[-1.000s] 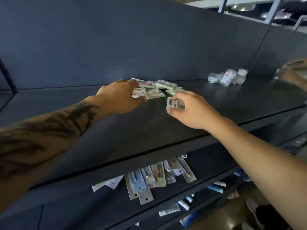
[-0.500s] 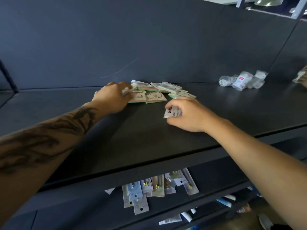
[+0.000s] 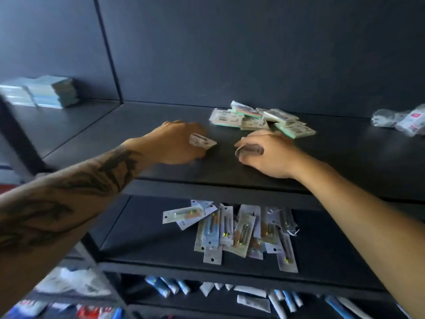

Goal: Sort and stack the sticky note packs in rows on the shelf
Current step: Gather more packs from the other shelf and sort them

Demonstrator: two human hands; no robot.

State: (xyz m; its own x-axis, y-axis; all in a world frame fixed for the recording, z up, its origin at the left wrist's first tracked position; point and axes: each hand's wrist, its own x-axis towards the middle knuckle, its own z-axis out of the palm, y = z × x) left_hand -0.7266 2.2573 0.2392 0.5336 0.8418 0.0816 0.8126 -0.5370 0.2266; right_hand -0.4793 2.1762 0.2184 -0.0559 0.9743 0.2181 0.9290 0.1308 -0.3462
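Note:
A loose pile of sticky note packs (image 3: 259, 118) in clear wrappers lies toward the back of the dark shelf (image 3: 138, 125). My left hand (image 3: 177, 143) is in front of the pile's left side and holds one pack (image 3: 202, 141) between its fingers. My right hand (image 3: 269, 153) is just in front of the pile and grips another pack (image 3: 249, 149). Both hands hover low over the shelf surface, a short gap apart.
Stacked pale blue packs (image 3: 43, 93) sit on the neighbouring shelf section at far left. Clear wrapped items (image 3: 400, 118) lie at the right end. Carded pen packs (image 3: 241, 231) are heaped on the shelf below, with tubes (image 3: 264, 295) lower down.
My left hand has pulled back from the pile toward the left with a pack in it. The view has swung down and left, showing the left shelf section.

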